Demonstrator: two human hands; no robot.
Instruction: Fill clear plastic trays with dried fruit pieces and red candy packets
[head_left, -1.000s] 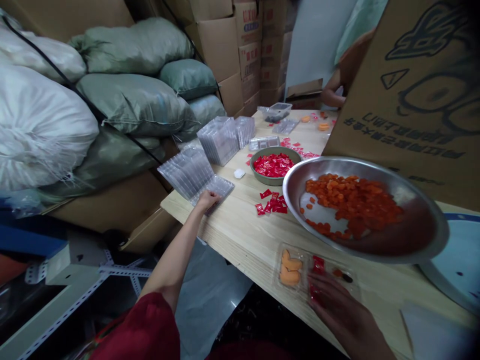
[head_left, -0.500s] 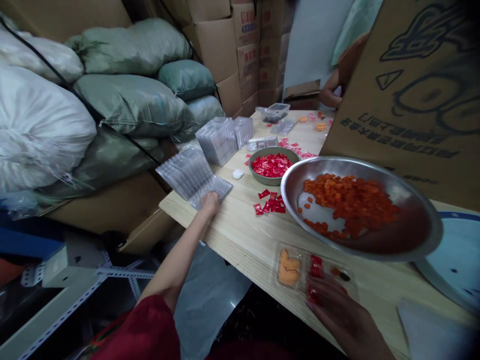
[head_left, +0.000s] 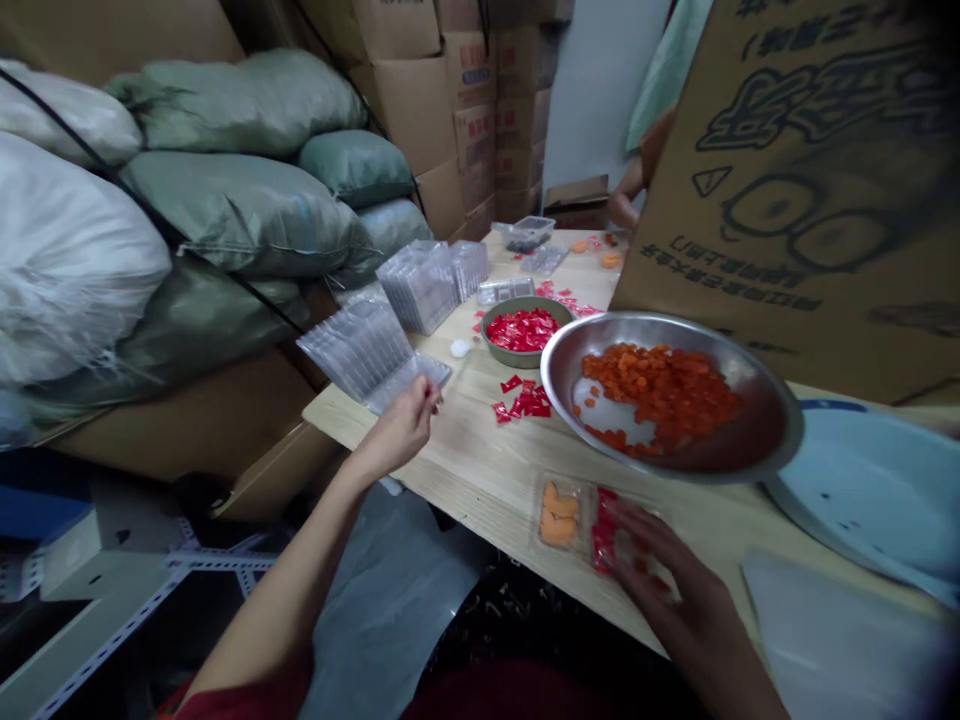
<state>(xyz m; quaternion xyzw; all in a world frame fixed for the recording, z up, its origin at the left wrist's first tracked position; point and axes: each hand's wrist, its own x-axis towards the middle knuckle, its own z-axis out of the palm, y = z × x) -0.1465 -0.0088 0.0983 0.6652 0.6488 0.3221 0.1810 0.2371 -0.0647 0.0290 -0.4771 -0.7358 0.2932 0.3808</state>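
My left hand (head_left: pixel 401 422) is closed, thumb and fingers pressed together, in front of a leaning stack of clear plastic trays (head_left: pixel 360 350). Anything in its fingers is too small to make out. My right hand (head_left: pixel 675 580) reaches over a clear compartment tray (head_left: pixel 536 520) near the table's front edge, fingers stretched out at red packets (head_left: pixel 602 530) inside it. Orange pieces (head_left: pixel 559 515) fill the tray's left compartment. The hand hides most of its right side. Beyond the tray lie loose red packets (head_left: pixel 525 400).
A metal bowl of orange bits (head_left: pixel 780 440) stands beside a blue basin (head_left: pixel 862 490). Behind are a green bowl of red packets (head_left: pixel 491 340), more trays (head_left: pixel 420 285) and a big carton (head_left: pixel 810 270). Another person's arm (head_left: pixel 628 195) shows at the back. Sacks (head_left: pixel 247 210) line the left.
My left hand has lifted off the tray stack and drawn a little towards me. My right hand has moved up over the red packets. The view has shifted slightly.
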